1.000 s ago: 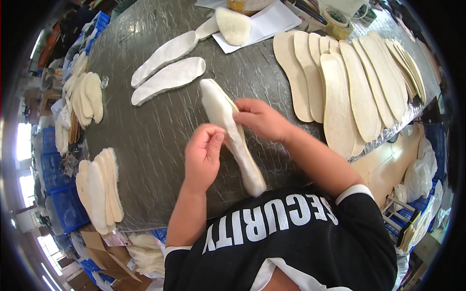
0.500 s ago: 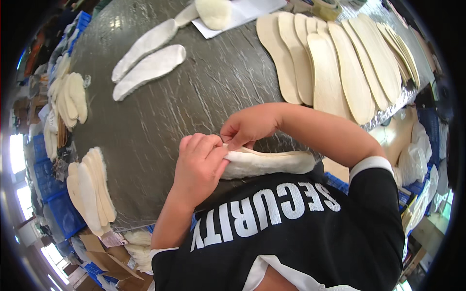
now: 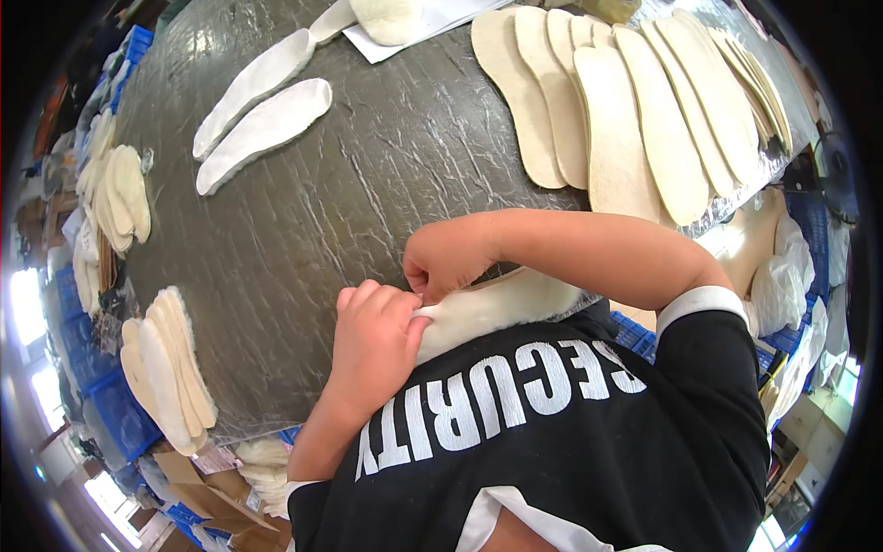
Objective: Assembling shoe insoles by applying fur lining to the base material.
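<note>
A cream fleece insole [image 3: 501, 308] lies against my body at the table's near edge, its fluffy face turned toward me. Its left end is gripped by my left hand [image 3: 375, 339], thumb on the fleece and fingers curled over the far side. My right hand [image 3: 451, 259] is bent down at the same end, its fingers closed on the insole's upper edge beside the left fingertips. Whether those right fingers also pinch something small cannot be made out. Farther off to the left, two white fleece insoles [image 3: 265, 136] lie side by side.
The dark, wrinkled covering of the table [image 3: 276, 239] stretches around my hands. Many flat cream insoles [image 3: 625, 133] overlap at the far right. A smaller stack of insoles [image 3: 170, 373] sits at the left edge. White paper [image 3: 432, 28] lies at the back; blue crates [image 3: 124, 409] stand beyond the left edge.
My right hand has come down and slightly left along the insole's edge. The insole has tipped, its right end now higher and more fleece showing. The whole view has shifted slightly.
</note>
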Tool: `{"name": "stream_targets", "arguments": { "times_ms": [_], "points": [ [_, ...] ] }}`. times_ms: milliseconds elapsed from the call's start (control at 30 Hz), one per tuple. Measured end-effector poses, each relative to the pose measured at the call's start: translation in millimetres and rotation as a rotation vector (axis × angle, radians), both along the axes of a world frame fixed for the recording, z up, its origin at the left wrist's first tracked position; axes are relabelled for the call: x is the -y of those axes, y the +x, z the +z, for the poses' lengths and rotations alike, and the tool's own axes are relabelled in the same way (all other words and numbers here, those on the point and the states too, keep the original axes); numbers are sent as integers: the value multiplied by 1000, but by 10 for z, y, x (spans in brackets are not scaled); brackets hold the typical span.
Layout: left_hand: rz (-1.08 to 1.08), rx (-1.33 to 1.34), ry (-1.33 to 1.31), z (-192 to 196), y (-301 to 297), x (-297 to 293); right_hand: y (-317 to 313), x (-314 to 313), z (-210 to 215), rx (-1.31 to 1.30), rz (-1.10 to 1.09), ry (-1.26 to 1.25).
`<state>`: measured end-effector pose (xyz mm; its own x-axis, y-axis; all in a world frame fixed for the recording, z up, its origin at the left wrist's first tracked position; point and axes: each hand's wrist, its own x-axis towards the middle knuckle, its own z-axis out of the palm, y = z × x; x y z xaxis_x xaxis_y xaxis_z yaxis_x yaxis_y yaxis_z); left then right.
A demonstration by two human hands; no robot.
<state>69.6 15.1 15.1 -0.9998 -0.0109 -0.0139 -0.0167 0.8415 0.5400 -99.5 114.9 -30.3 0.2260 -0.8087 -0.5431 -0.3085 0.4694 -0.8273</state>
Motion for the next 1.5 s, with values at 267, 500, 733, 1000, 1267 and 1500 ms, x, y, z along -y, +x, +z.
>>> {"name": "stream_targets", "arguments": {
  "times_ms": [267,500,733,1000,1267,1500],
  "points": [
    [-301,-88,80,-2,33,-28,116,49,-35,-272,-5,-80],
    [-268,-113,113,134,37,-2,234,-53,-44,-437,-59,-205],
    [98,247,402,51,94,285,179,-271,144,-57,-288,-265],
    [223,316,498,98,122,481,271,-424,109,-205,-253,-440],
    [111,192,396,46,273,618,425,-461,161,-358,-249,-637],
    [88,152,458,90,363,530,407,-512,148,-480,-143,-945]
  ]
}}
